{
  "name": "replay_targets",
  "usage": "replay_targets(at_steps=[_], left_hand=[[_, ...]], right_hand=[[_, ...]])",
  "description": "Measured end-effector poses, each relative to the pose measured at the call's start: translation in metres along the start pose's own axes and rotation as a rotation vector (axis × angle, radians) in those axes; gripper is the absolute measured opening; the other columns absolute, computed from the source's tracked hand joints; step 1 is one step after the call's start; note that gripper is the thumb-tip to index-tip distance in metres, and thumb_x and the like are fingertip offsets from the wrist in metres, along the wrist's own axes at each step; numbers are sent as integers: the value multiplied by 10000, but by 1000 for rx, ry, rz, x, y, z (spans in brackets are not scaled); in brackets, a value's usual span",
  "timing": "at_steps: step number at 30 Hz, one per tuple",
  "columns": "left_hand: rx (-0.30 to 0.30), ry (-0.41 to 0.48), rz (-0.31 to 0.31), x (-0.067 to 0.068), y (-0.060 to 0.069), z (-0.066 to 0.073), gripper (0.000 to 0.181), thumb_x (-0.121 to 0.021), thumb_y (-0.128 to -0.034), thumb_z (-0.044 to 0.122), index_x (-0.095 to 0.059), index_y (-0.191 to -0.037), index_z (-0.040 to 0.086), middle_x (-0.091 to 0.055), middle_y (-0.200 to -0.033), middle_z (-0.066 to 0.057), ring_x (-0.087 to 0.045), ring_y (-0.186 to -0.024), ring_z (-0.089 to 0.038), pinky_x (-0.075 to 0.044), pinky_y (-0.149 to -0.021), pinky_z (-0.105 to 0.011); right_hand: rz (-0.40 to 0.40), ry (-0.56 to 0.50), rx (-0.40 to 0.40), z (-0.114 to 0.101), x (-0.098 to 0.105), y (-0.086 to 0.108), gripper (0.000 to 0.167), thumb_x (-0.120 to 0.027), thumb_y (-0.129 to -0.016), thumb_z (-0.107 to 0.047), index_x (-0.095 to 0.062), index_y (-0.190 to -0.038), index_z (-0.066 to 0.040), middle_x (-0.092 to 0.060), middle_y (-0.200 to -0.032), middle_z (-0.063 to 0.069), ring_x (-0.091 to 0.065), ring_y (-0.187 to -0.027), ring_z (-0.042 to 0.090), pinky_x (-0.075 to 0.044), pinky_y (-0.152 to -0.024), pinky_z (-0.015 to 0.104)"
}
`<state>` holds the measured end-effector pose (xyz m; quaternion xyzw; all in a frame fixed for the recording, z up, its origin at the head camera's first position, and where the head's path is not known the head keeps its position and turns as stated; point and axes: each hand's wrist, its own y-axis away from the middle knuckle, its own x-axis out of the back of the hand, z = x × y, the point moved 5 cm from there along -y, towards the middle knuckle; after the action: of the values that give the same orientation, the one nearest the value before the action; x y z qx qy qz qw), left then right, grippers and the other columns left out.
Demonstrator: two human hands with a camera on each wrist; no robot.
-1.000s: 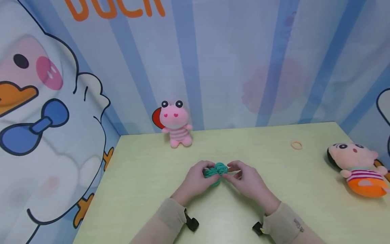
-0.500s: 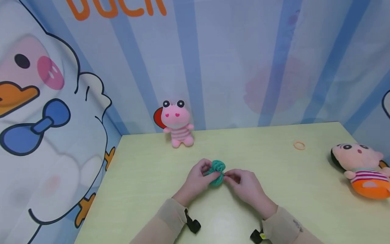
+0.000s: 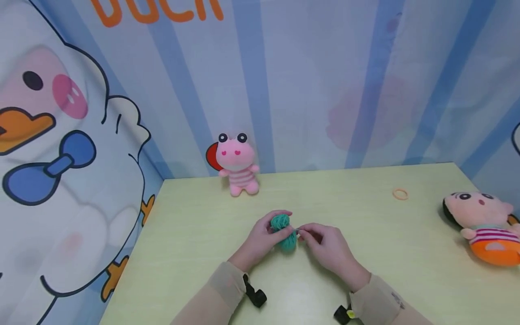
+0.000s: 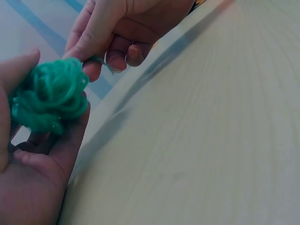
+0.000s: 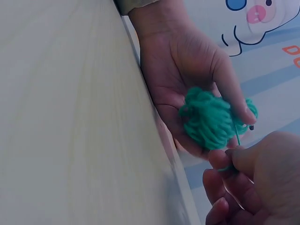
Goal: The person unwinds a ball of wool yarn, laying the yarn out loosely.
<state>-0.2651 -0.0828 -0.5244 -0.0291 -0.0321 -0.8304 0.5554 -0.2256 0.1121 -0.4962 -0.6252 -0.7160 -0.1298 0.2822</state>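
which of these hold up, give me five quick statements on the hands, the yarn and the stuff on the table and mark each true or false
1. The left hand holds the green yarn. True.
2. The right hand grips a red ribbon. False: it pinches a strand of the yarn.
3. The pink toy is upright near the back edge of the table. True.
4. A small ring and a doll lie on the table, to the person's right. True.
5. The ring is around the doll's arm. False: it lies apart from the doll.
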Motion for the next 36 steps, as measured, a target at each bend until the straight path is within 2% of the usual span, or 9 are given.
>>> replay_targets(at_steps=[2, 6, 13, 16, 18, 23, 28, 31, 36], left_hand=[[-6, -15, 0, -1, 0, 1, 458, -784, -1045, 263, -617, -1444, 110, -671, -1332, -109, -670, -1125, -118, -569, -991, -221], [-16, 33, -7, -2, 1, 3, 333, -768, -1055, 223, -588, -1301, 90, -740, -1341, -124, -711, -1144, -130, -576, -1007, -228], [1, 40, 16, -1, 4, 6, 409, -801, -1029, 227, -571, -1366, 196, -705, -1194, -43, -700, -1052, -156, -591, -972, -282], [-10, 123, -9, -2, 3, 7, 353, -752, -1060, 172, -551, -1350, 169, -732, -1165, -62, -755, -1031, -157, -626, -1001, -294], [-21, 232, -42, -4, 3, 7, 285, -686, -1088, 102, -514, -1310, 150, -725, -1132, -89, -782, -964, -190, -661, -961, -324], [-79, 396, -46, -1, 3, 9, 258, -594, -1092, 9, -452, -1212, 188, -707, -1159, -65, -719, -974, -207, -629, -868, -271], [-97, 408, -11, 3, 2, 10, 507, -665, -1056, 17, -464, -1467, 237, -694, -1076, 0, -686, -991, -128, -603, -838, -217], [-114, 414, -47, 3, 2, 11, 663, -659, -1056, 2, -395, -1620, 230, -659, -1032, 25, -704, -951, -107, -641, -879, -254], [-112, 455, -122, 0, 4, 13, 454, -591, -1078, -19, -462, -1465, 180, -611, -1060, 14, -745, -922, -176, -670, -881, -353]], right_hand=[[14, -2, 10, 0, 2, 1, 154, -720, -1076, -157, -830, -1171, -108, -841, -967, -31, -737, -860, 78, -599, -793, 224], [45, -6, 36, -2, 6, 1, 142, -731, -1068, -148, -828, -1151, -86, -840, -942, -27, -730, -818, 63, -599, -763, 217], [74, -12, 57, -2, 13, -1, 149, -722, -1073, -143, -818, -1148, -57, -838, -930, -12, -678, -749, 28, -568, -682, 213], [86, -17, 62, -3, 17, -1, 141, -723, -1070, -131, -814, -1142, -51, -837, -927, -4, -661, -731, 27, -564, -677, 213], [87, -20, 60, -5, 18, 0, 136, -721, -1070, -127, -809, -1137, -48, -836, -929, 7, -636, -714, 35, -552, -663, 214], [76, -15, 53, -8, 22, 1, 135, -714, -1074, -132, -796, -1136, -44, -831, -940, 31, -583, -689, 57, -523, -635, 217], [104, 3, 47, -9, 31, 1, 138, -710, -1080, -141, -792, -1132, -42, -825, -932, 12, -586, -708, 62, -523, -653, 211], [119, 20, 51, -8, 38, 1, 145, -705, -1083, -146, -791, -1132, -39, -825, -933, 27, -579, -705, 69, -516, -649, 213], [119, 49, 53, -6, 46, 0, 163, -690, -1092, -155, -787, -1147, -36, -826, -944, 41, -588, -703, 73, -517, -650, 215]])
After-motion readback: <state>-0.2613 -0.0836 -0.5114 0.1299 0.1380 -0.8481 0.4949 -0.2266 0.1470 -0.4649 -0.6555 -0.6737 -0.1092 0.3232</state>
